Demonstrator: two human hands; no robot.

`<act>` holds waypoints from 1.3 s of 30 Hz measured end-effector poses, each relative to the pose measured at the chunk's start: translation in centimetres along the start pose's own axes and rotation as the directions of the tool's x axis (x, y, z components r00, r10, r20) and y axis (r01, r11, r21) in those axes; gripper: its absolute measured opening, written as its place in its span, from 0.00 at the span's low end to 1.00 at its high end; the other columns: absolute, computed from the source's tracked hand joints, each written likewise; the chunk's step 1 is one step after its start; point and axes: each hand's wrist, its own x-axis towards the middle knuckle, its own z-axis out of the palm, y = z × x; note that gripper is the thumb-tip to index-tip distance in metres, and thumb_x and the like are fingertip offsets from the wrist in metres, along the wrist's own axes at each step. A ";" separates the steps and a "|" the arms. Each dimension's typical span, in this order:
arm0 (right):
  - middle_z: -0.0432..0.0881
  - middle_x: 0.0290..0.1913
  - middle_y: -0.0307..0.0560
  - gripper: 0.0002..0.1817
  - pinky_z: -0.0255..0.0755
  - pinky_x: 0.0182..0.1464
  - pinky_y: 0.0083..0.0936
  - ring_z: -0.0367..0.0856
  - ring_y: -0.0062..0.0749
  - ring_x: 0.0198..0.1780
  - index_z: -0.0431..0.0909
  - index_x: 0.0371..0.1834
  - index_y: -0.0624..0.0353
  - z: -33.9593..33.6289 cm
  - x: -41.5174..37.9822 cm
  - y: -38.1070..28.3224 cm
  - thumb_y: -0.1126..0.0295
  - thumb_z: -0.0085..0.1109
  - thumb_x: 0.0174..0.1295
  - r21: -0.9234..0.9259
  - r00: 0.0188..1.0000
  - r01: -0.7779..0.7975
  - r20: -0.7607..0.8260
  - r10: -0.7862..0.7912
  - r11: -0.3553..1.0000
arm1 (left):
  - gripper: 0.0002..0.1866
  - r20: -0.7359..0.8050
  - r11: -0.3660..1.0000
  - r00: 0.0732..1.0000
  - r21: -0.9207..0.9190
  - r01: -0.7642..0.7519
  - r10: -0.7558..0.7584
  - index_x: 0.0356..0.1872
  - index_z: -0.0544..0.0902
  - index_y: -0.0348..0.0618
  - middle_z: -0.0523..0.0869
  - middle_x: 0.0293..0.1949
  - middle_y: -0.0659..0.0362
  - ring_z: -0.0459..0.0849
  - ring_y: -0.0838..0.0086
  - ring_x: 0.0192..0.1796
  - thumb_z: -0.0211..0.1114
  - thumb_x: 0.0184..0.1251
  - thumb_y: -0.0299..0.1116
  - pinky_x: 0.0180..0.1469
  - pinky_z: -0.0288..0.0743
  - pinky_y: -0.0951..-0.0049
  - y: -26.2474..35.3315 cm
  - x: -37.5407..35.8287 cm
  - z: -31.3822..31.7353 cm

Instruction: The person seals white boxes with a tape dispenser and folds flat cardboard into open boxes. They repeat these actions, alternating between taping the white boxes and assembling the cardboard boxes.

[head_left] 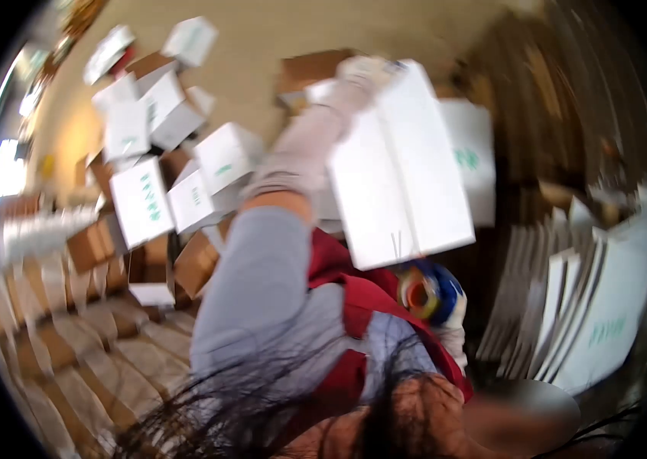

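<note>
The picture is blurred by motion. My left arm, in a grey sleeve and a long pale glove, reaches up and away from me. My left hand (365, 70) grips the far top edge of a white box (400, 168), which is lifted and tilted. Just below the box, my right hand (455, 325), in a white glove, holds a tape dispenser (427, 291) with a blue body and an orange roll. A red vest shows over the grey shirt between the arms.
A loose pile of white boxes with green print (147, 153) lies at the left, brown cartons (94, 245) among and below it. A stack of flat white box blanks (591, 306) leans at the right. Dark hair hangs across the bottom.
</note>
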 end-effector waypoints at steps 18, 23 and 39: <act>0.80 0.45 0.58 0.18 0.70 0.53 0.28 0.79 0.43 0.45 0.76 0.50 0.67 12.8 19.3 -12.1 0.74 0.49 0.57 0.638 0.672 0.056 0.544 -0.502 0.768 | 0.19 -0.996 0.996 0.006 -0.083 0.042 -0.084 0.60 0.73 0.39 0.75 0.59 0.50 0.74 0.60 0.59 0.48 0.72 0.35 0.58 0.71 0.62 -17.8 -33.4 -25.5; 0.81 0.48 0.54 0.16 0.70 0.54 0.27 0.79 0.41 0.47 0.77 0.50 0.63 11.0 15.9 -1.6 0.72 0.49 0.60 0.538 0.882 -0.217 0.465 -0.072 0.814 | 0.21 -0.253 0.605 0.769 -0.768 0.209 -0.587 0.55 0.74 0.38 0.80 0.50 0.52 0.79 0.70 0.52 0.63 0.60 0.27 0.55 0.72 0.72 -18.4 -17.2 -5.0; 0.80 0.50 0.46 0.18 0.69 0.54 0.20 0.77 0.23 0.48 0.75 0.54 0.69 5.2 -1.2 2.3 0.73 0.54 0.61 0.685 0.687 -0.560 0.069 0.724 0.466 | 0.48 0.451 0.974 0.887 0.139 -0.180 0.100 0.70 0.55 0.53 0.54 0.71 0.50 0.55 0.54 0.71 0.72 0.47 0.45 0.69 0.52 0.53 -6.9 1.5 20.8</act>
